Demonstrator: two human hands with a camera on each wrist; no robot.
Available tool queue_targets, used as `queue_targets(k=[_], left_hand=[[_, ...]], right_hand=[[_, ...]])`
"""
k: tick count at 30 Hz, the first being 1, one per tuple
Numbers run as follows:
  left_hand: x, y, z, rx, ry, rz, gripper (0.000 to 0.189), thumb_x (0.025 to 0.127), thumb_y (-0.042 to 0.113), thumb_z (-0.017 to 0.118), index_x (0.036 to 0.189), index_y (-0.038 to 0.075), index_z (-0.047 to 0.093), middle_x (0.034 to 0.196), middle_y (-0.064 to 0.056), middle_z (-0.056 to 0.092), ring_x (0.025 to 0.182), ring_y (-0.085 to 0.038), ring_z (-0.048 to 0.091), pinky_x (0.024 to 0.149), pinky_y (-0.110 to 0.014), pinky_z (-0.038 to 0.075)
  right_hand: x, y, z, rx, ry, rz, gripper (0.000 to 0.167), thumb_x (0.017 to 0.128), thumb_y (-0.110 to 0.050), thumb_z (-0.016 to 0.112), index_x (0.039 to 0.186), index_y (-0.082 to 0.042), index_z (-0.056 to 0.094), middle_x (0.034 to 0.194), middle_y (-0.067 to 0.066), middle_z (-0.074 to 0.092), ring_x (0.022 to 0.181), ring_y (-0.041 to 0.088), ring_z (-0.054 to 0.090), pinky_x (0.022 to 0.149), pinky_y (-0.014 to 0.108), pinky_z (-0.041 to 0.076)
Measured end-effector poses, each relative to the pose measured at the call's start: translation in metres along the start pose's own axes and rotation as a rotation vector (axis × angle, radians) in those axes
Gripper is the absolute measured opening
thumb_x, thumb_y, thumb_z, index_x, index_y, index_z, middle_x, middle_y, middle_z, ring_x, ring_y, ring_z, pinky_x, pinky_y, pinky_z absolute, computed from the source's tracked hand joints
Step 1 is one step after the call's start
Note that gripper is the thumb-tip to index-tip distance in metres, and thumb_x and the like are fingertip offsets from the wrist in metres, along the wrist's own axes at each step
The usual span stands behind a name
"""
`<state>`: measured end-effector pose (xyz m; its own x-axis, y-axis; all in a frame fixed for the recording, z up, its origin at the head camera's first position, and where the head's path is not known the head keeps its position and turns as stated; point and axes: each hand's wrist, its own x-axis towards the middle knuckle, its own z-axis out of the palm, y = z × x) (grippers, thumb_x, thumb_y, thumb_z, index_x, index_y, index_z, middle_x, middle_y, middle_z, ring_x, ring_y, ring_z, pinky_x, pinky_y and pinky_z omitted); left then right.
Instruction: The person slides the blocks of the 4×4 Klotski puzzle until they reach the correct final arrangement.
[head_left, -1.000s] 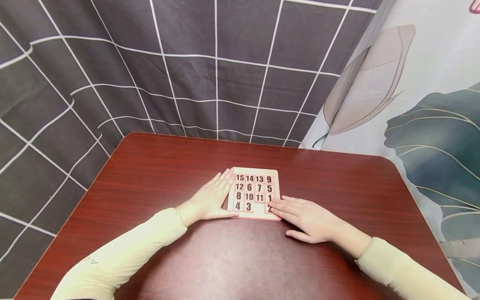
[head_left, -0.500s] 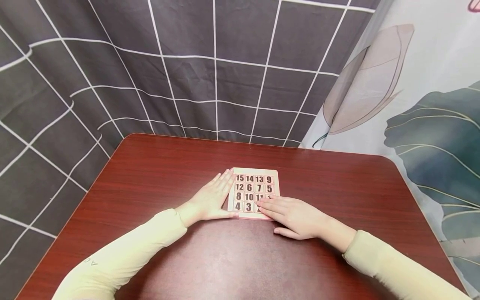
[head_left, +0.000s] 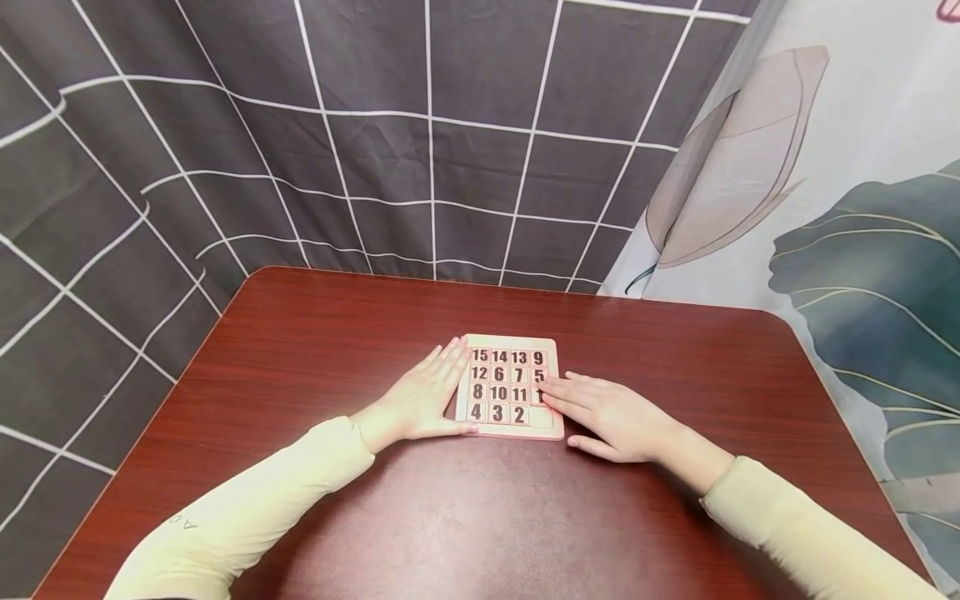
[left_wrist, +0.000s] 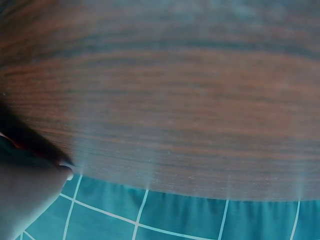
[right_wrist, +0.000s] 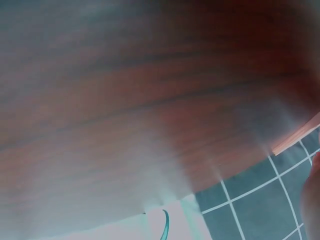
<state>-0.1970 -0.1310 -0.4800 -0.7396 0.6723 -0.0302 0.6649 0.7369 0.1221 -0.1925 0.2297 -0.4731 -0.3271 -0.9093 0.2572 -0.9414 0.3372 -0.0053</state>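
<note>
A square sliding number puzzle [head_left: 508, 343] with a pale frame and black-numbered tiles lies flat on the table. Its bottom row reads 4, 3, 2, with the gap at the lower right corner. Along the puzzle's left edge rests my left hand [head_left: 420, 400], fingers straight and thumb at the lower left corner. My right hand [head_left: 618, 417] comes from the right, its straight fingertips touching the tile 1 [head_left: 540, 395] just above the gap and partly covering it. The left wrist view catches only a bit of the left hand [left_wrist: 30, 195]; a blurred sliver of the right hand [right_wrist: 311, 200] shows in the right wrist view.
The puzzle sits on a reddish-brown wooden table [head_left: 360, 317] with rounded far corners. Behind it hangs a dark grey curtain [head_left: 382, 150] with white grid lines. A white curtain with leaf prints [head_left: 862, 250] hangs at the right.
My right hand slid tile 2 leftward beside tile 3, then moved back right and up to tile 1. The gap shifted to the lower right corner. My left hand stayed in place.
</note>
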Motion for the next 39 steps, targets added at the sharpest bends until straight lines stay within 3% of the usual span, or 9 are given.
queue_targets(k=[20, 30, 35, 39], left_hand=[[0.001, -0.002, -0.001, 0.027, 0.004, 0.003, 0.118, 0.094, 0.072, 0.062, 0.165, -0.01, 0.017, 0.176, -0.027, 0.016, 0.166, -0.04, 0.016, 0.136, -0.05, 0.02], [0.0, -0.002, 0.0, 0.009, 0.009, 0.003, 0.118, 0.093, 0.072, 0.063, 0.165, -0.01, 0.017, 0.175, -0.028, 0.015, 0.165, -0.04, 0.016, 0.136, -0.05, 0.02], [-0.001, -0.001, -0.001, -0.011, 0.005, 0.0, 0.118, 0.094, 0.072, 0.063, 0.166, -0.01, 0.017, 0.175, -0.028, 0.015, 0.166, -0.04, 0.015, 0.136, -0.051, 0.02], [-0.001, 0.0, -0.001, -0.03, 0.003, -0.001, 0.118, 0.093, 0.072, 0.063, 0.166, -0.009, 0.017, 0.175, -0.028, 0.015, 0.166, -0.04, 0.014, 0.136, -0.051, 0.019]], right_hand=[[-0.012, -0.018, -0.001, 0.018, 0.005, -0.078, 0.068, 0.099, -0.043, 0.069, 0.151, -0.001, 0.057, 0.158, 0.015, 0.057, 0.146, 0.029, 0.056, 0.137, 0.031, 0.015], [-0.004, -0.005, -0.002, 0.037, 0.022, -0.031, 0.072, 0.095, -0.042, 0.074, 0.152, -0.001, 0.056, 0.158, 0.014, 0.057, 0.146, 0.034, 0.055, 0.137, 0.029, 0.012], [0.003, 0.006, 0.001, 0.032, 0.029, 0.01, 0.069, 0.097, -0.041, 0.073, 0.151, -0.001, 0.057, 0.158, 0.015, 0.057, 0.146, 0.033, 0.055, 0.136, 0.032, 0.017], [0.008, 0.014, 0.003, 0.024, 0.015, 0.051, 0.068, 0.099, -0.042, 0.071, 0.152, -0.003, 0.056, 0.16, 0.013, 0.056, 0.148, 0.03, 0.054, 0.132, 0.039, 0.029]])
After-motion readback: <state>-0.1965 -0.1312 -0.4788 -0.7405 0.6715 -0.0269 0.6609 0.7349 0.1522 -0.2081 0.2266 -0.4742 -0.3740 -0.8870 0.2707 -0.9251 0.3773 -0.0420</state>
